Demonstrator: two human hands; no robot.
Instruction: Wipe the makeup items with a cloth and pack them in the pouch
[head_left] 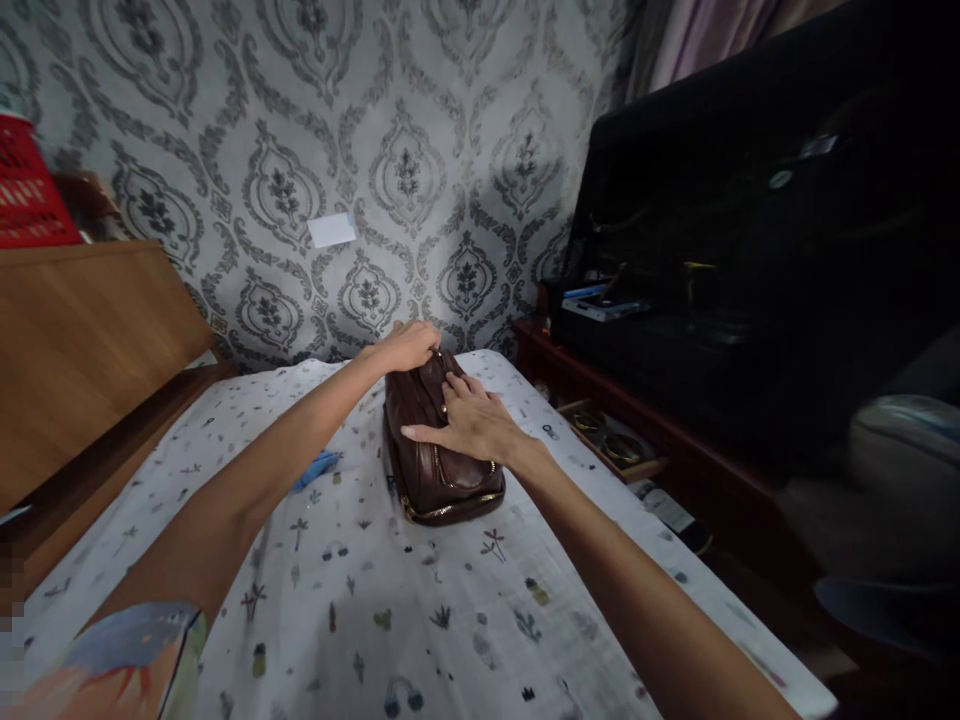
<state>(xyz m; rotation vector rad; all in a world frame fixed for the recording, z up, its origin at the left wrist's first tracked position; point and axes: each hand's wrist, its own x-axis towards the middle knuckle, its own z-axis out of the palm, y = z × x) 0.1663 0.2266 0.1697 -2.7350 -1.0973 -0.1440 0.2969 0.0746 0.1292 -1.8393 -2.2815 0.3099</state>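
A dark brown leather bag (431,470) with gold zips lies on a bed covered by a white patterned sheet (360,600). My left hand (409,347) reaches over the bag's far end with fingers curled, pinching something small at the top, probably a zip pull. My right hand (469,420) lies on top of the bag, fingers stretched forward and pressing it down. A small blue object (316,468) lies on the sheet left of the bag, partly hidden by my left forearm.
A wooden headboard (82,340) runs along the left. A red crate (30,190) sits above it. A dark wooden side unit (622,420) with a black case and small items stands to the right. Patterned wallpaper (405,170) lies behind.
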